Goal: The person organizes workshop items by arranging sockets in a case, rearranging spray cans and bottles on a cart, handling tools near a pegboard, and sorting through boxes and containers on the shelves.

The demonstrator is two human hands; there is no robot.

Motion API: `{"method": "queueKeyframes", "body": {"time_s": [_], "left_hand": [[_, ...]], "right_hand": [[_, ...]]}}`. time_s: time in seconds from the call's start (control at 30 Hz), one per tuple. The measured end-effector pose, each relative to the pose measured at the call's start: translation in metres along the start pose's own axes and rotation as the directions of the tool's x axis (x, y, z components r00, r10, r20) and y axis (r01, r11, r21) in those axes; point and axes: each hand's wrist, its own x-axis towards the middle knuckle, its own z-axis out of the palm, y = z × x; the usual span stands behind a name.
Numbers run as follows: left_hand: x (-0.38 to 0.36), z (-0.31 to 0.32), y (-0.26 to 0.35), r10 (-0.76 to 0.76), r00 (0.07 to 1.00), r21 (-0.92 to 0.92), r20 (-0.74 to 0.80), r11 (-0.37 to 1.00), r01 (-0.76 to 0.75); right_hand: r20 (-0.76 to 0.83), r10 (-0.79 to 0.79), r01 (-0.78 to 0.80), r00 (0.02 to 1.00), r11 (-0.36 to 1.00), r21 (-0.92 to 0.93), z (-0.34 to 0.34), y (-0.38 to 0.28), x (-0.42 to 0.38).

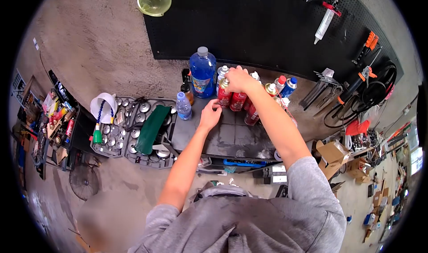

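My right hand is closed over the top of a red spray can, its fingertips partly hidden. Just left of that can stands another red spray can with a gold-coloured rim, close to my right thumb. My left hand hovers in front of these cans with fingers bent and apart, holding nothing. Beside it on the left is a small clear bottle with a blue cap. A large jug of blue liquid rises behind, next to a white-topped can.
More spray cans, including a blue-capped one, crowd the right of the dark bench. Grey cases of metal cups lie left, with a green strip across one. A black pegboard with hanging tools backs the bench.
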Motion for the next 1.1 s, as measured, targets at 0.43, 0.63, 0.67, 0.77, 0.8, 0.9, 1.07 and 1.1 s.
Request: {"method": "queueKeyframes", "body": {"time_s": [0.43, 0.63, 0.67, 0.77, 0.8, 0.9, 1.07, 1.1], "left_hand": [[-0.061, 0.001, 0.103, 0.126, 0.992, -0.219, -0.013, 0.968, -0.126], [-0.137, 0.061, 0.196, 0.416, 0.674, -0.134, 0.61, 0.893, -0.43], [-0.138, 0.079, 0.187, 0.472, 0.637, -0.123, 0.609, 0.85, -0.513], [-0.132, 0.112, 0.165, 0.457, 0.609, -0.091, 0.648, 0.84, -0.534], [-0.129, 0.118, 0.162, 0.427, 0.594, -0.095, 0.682, 0.857, -0.506], [-0.129, 0.132, 0.152, 0.389, 0.568, -0.094, 0.725, 0.873, -0.479], [-0.138, 0.148, 0.146, 0.373, 0.589, -0.087, 0.717, 0.886, -0.455], [-0.14, 0.148, 0.147, 0.328, 0.609, -0.06, 0.723, 0.907, -0.417]], "right_hand": [[-0.416, 0.351, -0.078, 0.839, 0.834, 0.546, -0.1, 0.057, -0.25], [-0.4, 0.697, -0.344, 0.596, 0.671, 0.657, -0.007, 0.066, -0.395], [-0.346, 0.709, -0.365, 0.615, 0.644, 0.672, 0.01, 0.063, -0.409], [-0.214, 0.724, -0.394, 0.656, 0.57, 0.721, 0.043, 0.047, -0.425], [-0.196, 0.708, -0.412, 0.678, 0.587, 0.696, 0.049, 0.042, -0.425], [-0.258, 0.669, -0.416, 0.696, 0.67, 0.615, 0.068, 0.029, -0.414], [-0.287, 0.726, -0.48, 0.625, 0.647, 0.593, 0.079, 0.022, -0.39], [-0.295, 0.706, -0.443, 0.644, 0.658, 0.608, 0.081, 0.026, -0.391]]}}
